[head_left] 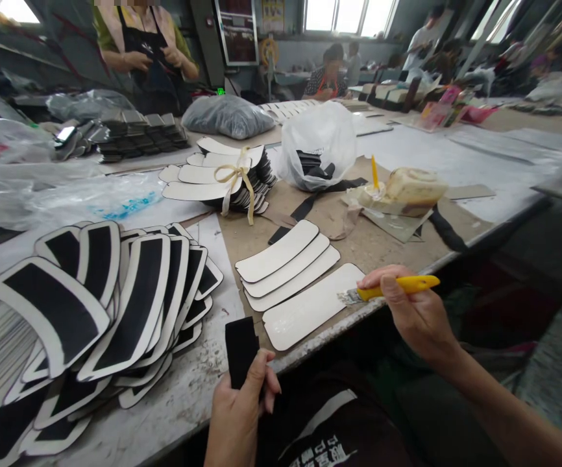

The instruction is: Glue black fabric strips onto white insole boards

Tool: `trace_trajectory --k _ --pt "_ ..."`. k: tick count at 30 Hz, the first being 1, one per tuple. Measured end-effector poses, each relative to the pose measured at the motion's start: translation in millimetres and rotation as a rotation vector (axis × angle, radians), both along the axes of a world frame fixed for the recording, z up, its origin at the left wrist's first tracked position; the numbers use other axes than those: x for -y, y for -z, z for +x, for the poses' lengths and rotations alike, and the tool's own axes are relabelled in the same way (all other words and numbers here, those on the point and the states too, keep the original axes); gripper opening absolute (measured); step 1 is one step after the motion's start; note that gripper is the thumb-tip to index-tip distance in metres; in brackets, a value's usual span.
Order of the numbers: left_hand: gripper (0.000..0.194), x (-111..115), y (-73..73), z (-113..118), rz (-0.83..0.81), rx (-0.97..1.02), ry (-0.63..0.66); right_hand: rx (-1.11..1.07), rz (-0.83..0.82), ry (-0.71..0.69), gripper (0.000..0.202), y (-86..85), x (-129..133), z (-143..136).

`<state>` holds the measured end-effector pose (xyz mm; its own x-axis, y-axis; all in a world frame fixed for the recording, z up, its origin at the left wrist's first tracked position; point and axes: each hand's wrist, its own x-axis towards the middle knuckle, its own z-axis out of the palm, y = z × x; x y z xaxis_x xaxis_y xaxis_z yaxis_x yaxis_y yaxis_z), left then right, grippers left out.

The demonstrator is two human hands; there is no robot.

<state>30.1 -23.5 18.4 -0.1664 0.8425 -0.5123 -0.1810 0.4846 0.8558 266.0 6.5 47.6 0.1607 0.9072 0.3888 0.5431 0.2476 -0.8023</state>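
Note:
My right hand (415, 311) grips a brush (400, 285) with a yellow handle. Its bristles touch the right end of a curved white piece (310, 305) at the table's front edge, and a wet-looking patch shines near that piece's left end. My left hand (244, 402) pinches a black strip (242, 350) that stands up from the fingers, left of the white piece. Just behind lie several overlapping white pieces (281, 250). At the left, a large heap of white pieces with black strips on them (137, 305) covers the table.
A tied bundle of white pieces (207, 175) stands behind. Beside it is a clear plastic bag (317, 143) holding black strips. A container with thick yellowish stuff (415, 191) sits to the right. Across the table stands a person in an apron (147, 58); others sit farther back.

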Motion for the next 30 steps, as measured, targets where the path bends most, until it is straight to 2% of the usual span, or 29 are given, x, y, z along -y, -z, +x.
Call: trace_trajectory --k 4,8,12,15,18,22,26,30 --pt "0.042 -7.4 19.4 3.0 0.005 -0.082 -0.018 0.036 0.035 -0.018 0.022 17.5 -7.4 1.1" --pt "0.041 -16.5 35.5 2.7 0.033 -0.11 0.067 0.083 0.072 -0.069 0.019 35.3 -11.0 0.2" --pt "0.04 -19.2 40.3 4.4 0.038 -0.104 0.067 -0.011 0.043 -0.088 0.019 43.1 -7.8 -18.5" --pt "0.041 -18.3 39.9 5.2 0.024 -0.092 0.063 -0.194 -0.009 -0.122 0.024 38.5 -4.8 -41.5" --pt "0.035 -16.0 37.0 2.8 0.024 -0.134 0.026 -0.353 -0.004 -0.127 0.029 26.2 -4.3 -55.0" --pt "0.037 -9.5 23.4 -1.3 0.033 -0.139 -0.017 -0.428 -0.022 -0.128 0.03 11.3 -5.6 -50.5" --pt "0.023 -2.1 1.8 2.9 0.011 0.111 0.016 -0.399 -0.251 -0.26 0.029 10.4 -8.1 -51.4" --pt "0.026 5.5 -10.4 12.5 0.04 0.209 0.128 -0.363 -0.455 -0.425 0.026 13.2 -6.9 -72.6"
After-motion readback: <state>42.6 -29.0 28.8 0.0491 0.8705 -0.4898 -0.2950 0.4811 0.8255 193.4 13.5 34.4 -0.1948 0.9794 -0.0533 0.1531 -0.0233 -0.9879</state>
